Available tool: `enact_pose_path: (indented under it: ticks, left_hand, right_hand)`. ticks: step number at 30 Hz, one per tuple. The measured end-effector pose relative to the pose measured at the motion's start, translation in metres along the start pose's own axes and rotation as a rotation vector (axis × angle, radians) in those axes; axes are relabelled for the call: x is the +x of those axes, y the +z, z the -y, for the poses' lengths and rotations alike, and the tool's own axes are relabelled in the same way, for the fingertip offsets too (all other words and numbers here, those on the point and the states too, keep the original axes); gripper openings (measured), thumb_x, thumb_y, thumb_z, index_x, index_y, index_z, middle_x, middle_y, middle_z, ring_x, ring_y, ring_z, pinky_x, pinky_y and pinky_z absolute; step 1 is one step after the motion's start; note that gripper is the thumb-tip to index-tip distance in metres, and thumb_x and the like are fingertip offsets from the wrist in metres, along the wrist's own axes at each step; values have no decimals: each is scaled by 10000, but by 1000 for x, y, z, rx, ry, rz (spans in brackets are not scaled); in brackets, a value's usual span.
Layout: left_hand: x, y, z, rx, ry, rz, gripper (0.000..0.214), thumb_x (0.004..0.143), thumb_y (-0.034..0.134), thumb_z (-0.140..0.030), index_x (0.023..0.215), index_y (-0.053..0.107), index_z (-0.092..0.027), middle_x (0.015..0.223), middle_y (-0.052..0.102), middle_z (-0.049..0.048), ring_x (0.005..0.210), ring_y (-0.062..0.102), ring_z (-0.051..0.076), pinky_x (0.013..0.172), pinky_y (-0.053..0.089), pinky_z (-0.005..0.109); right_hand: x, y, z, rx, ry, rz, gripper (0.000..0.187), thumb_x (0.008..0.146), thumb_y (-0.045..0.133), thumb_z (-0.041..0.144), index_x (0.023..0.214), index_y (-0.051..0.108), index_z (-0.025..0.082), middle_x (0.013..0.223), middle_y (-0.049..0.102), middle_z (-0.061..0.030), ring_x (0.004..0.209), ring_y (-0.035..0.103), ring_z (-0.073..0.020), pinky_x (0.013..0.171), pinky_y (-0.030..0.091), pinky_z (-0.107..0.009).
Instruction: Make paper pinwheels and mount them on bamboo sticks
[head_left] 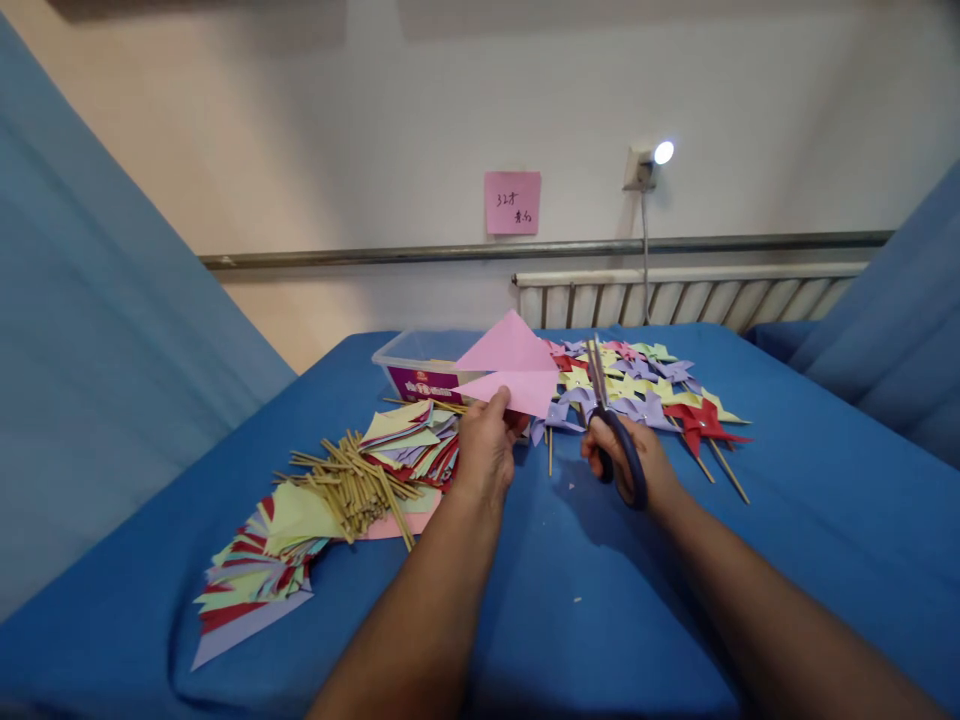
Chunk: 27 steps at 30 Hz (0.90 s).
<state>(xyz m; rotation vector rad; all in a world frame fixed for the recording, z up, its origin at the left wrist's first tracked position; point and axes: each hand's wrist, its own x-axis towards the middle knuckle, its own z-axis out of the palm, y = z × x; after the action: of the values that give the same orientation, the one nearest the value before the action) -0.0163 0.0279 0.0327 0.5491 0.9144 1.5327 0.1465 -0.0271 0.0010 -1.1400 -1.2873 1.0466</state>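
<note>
My left hand (487, 437) pinches a pink sheet of paper (517, 360) near its lower edge, and a slit runs into the sheet from its left side. My right hand (634, 460) is wrapped round the dark blue handles of a pair of scissors (619, 450). The scissor blades point upward, to the right of the pink paper and apart from it. Behind the scissors lie several finished paper pinwheels (637, 380) on sticks, in purple, yellow, red, pink and green.
Left of my arms are a heap of thin wooden sticks (360, 485) and fanned stacks of coloured paper (251, 575). A clear plastic box (390, 350) with a purple label stands behind. Blue cloth (810, 590) covers the table; a radiator (705, 290) stands behind it. Blue curtains (97, 330) hang either side.
</note>
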Motion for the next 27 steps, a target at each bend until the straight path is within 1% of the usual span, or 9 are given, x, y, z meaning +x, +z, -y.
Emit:
enact_pose_path:
  ticks: [2,4,7,11,14,20,27]
  left_hand:
    - [2,0,-3,-53,57,-21,169,727,705,-222,843,602,-154,748,668,20,620,630,128,598,514,262]
    - [2,0,-5,-100,111,-29,182,735,711,-232,858,596,-160,774,677,19,644,641,127,635,525,276]
    - [2,1,-9,-138,170,0,211,732,726,-251,876,600,-160,810,690,27,667,652,128,676,530,289]
    - [1,2,-12,-157,199,49,270,713,751,-284,905,610,-157,839,698,46,695,666,140,715,529,305]
    - [1,2,-13,-142,202,64,270,714,752,-294,895,602,-160,827,690,37,690,664,140,710,532,308]
    - [-3,3,-12,-121,180,66,235,743,726,-279,890,575,-175,846,690,23,710,668,140,737,546,338]
    - [-6,4,-13,-134,144,30,153,787,679,-222,880,571,-166,824,685,28,700,666,130,698,549,290]
  right_hand:
    - [-4,4,2,2,58,139,448,841,543,593,684,589,176,484,541,15,429,483,-108,452,365,-237]
    - [-8,7,5,-8,78,228,455,837,542,598,671,584,176,472,531,17,419,476,-105,442,357,-233]
    - [-11,9,6,-36,101,296,452,833,543,600,683,585,175,475,535,16,419,477,-103,440,352,-230]
    - [-11,8,1,-101,123,363,444,847,534,588,695,589,174,476,537,15,433,482,-104,454,359,-229]
    - [-11,9,-1,-127,115,385,446,854,523,591,702,585,176,489,542,15,441,479,-103,454,351,-227]
    - [-13,13,4,-134,134,364,441,845,522,590,681,579,184,473,534,17,423,471,-109,440,344,-234]
    - [-17,20,6,-93,140,348,400,819,562,548,656,556,182,474,527,27,408,483,-101,437,359,-228]
